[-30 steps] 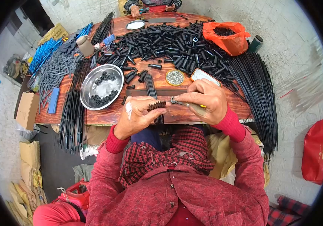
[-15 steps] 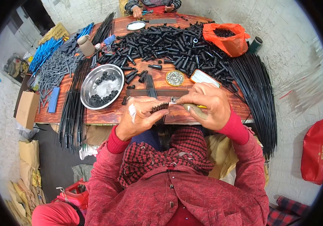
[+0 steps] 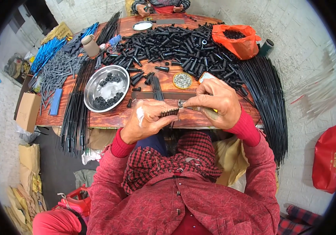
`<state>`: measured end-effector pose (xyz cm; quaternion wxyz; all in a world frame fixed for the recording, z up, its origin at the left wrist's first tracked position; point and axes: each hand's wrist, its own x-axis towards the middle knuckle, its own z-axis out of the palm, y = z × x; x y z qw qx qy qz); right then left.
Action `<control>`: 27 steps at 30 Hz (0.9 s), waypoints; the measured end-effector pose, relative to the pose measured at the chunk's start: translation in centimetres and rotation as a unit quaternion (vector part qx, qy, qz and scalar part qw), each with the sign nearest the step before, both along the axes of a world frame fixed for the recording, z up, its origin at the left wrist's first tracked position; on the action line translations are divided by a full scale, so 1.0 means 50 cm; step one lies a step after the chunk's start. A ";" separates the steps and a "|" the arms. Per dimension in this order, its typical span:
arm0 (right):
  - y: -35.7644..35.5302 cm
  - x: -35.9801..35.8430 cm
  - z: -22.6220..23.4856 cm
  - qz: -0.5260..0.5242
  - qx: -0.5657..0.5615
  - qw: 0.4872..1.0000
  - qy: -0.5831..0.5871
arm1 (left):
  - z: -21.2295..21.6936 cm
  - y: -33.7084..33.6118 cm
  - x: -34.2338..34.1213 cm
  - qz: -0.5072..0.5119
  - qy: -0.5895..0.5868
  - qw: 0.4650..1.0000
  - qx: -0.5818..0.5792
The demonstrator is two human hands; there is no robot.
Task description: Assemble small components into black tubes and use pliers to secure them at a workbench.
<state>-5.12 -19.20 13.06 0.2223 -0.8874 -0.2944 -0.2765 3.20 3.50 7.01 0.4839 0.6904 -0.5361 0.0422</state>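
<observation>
Over the table's near edge, my left hand [image 3: 146, 119] grips a row of slim dark rods [image 3: 169, 113], their ends lined up between thumb and fingers. A white patch lies on the back of this hand. My right hand [image 3: 219, 103] is closed on a slender tool [image 3: 216, 111] with some yellow showing; its kind is hidden by the fingers. A small metal tip shows by the right fingertips, close to the rod ends. Beyond the left hand, a bundle of thin rods [image 3: 157, 88] lies across a dark flat bar [image 3: 142, 95].
A steel bowl [image 3: 88, 88] holds black rings and white material. Ahead are a dish of small metal parts [image 3: 182, 80], a heap of black tubes [image 3: 176, 43] and an orange bag [image 3: 240, 46]. Long black rods [image 3: 268, 105] overhang the right edge. A co-worker's hand [image 3: 142, 10] is across the table.
My right hand has turned slightly, its fingers closing further over the tool. The left hand stays nearly in place, with the rods tilted a little. Across the table, the co-worker's hand has shifted.
</observation>
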 end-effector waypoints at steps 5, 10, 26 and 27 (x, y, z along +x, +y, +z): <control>0.007 -0.006 -0.006 -0.006 0.028 0.999 0.030 | 0.003 0.000 0.003 -0.002 0.019 1.000 0.018; 0.015 -0.013 0.010 -0.018 -0.064 0.996 -0.066 | 0.001 0.004 0.011 -0.016 0.030 0.999 0.015; 0.031 0.000 -0.008 0.013 0.037 0.999 0.003 | 0.005 0.001 0.020 -0.062 0.023 0.997 0.039; 0.029 0.001 -0.010 0.017 0.038 0.999 0.010 | 0.006 0.001 0.020 -0.061 0.023 0.997 0.039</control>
